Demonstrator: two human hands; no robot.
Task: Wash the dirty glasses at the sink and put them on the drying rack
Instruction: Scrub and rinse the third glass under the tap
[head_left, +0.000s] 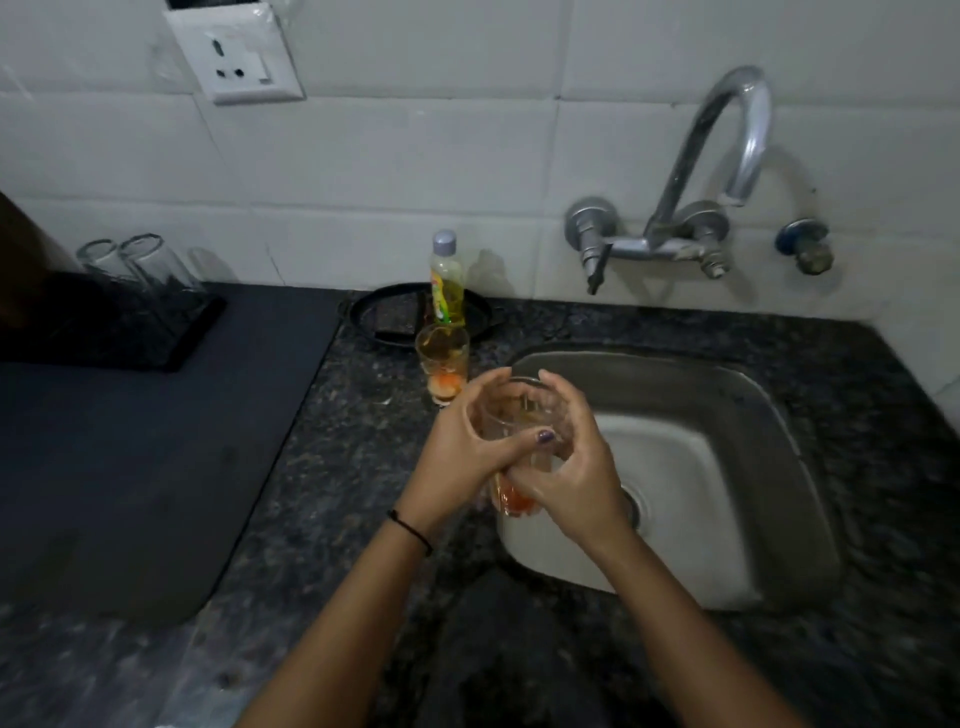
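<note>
Both hands, left (457, 447) and right (571, 467), clasp one clear glass (519, 415); another orange-stained glass (442, 364) stands on the speckled counter (363, 467), two upturned on the rack (104, 332).

I log both hands wrapped around one glass (519, 431) over the sink's (753, 467) left edge: left hand (457, 447) on its near side, right hand (576, 467) opposite. Orange residue sits at its base. Second dirty glass (442, 364) stands on the dark speckled surface (363, 467), just before a soap bottle (445, 280). Two upturned glasses (130, 260) occupy the black rack (156, 338), far left. Tap (727, 156) dry.
</note>
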